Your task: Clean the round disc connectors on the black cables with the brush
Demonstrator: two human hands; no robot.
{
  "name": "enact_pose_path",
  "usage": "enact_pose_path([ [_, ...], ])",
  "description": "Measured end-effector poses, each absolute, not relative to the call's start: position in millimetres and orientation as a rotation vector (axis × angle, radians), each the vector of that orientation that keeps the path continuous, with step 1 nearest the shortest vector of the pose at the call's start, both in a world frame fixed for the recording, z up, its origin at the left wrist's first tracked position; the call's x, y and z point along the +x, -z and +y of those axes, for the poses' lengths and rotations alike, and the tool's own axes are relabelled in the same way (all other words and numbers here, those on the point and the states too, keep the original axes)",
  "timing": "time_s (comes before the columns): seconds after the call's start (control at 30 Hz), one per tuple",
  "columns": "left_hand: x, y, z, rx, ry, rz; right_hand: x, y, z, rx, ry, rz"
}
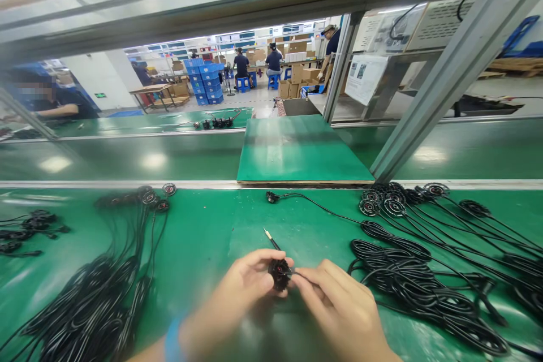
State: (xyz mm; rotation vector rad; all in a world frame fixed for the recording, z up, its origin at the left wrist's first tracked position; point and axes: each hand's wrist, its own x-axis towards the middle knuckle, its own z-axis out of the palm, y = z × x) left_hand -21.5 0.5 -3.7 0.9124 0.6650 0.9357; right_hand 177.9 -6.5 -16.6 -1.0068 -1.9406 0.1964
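Observation:
My left hand (pixel 250 280), with a blue band at the wrist, grips a round black part (pixel 279 275) between thumb and fingers, low in the middle of the view. A small red spot shows at the part's centre. At its right edge, my right hand (pixel 335 300) pinches something thin and dark, too small to name. A pen-like tool (pixel 271 238) with a pale tip lies on the green mat (pixel 203 237) just beyond my hands. Farther up sits a small black part (pixel 272 197) with a cable running right.
Bundled black cables (pixel 93 305) with round ends lie at the left, and more coiled cables (pixel 407 277) at the right. A raised green board (pixel 301 150) stands behind the mat, near a slanted metal post (pixel 436 73). Several people work beyond.

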Motion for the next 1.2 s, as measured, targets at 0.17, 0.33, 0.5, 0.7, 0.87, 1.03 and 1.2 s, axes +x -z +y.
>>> enact_pose_path([
  [0.17, -19, 5, 0, 0.896, -0.927, 0.677, 178, 18, -6, -1.018, -0.175, -1.934],
  [0.33, -20, 6, 0, 0.954, -0.938, 0.745, 175, 21, -6, -0.953, -0.084, -1.965],
  [0.5, -23, 6, -3, 1.019, -0.886, 0.804, 176, 22, -6, -0.857, 0.129, -2.071],
  [0.7, -20, 1, -3, 1.022, -0.873, 0.839, 174, 27, -7, -0.846, 0.231, -2.127],
  [0.87, -17, 0, -4, 0.985, -0.893, 0.883, 173, 30, -6, -0.863, 0.018, -2.123],
  [1.03, -16, -3, -3, 0.942, -0.924, 0.919, 172, 29, -6, -0.874, -0.143, -2.060],
  [1.2, -14, -5, -4, 0.876, -0.944, 0.943, 174, 32, -6, -0.845, -0.053, -2.130],
])
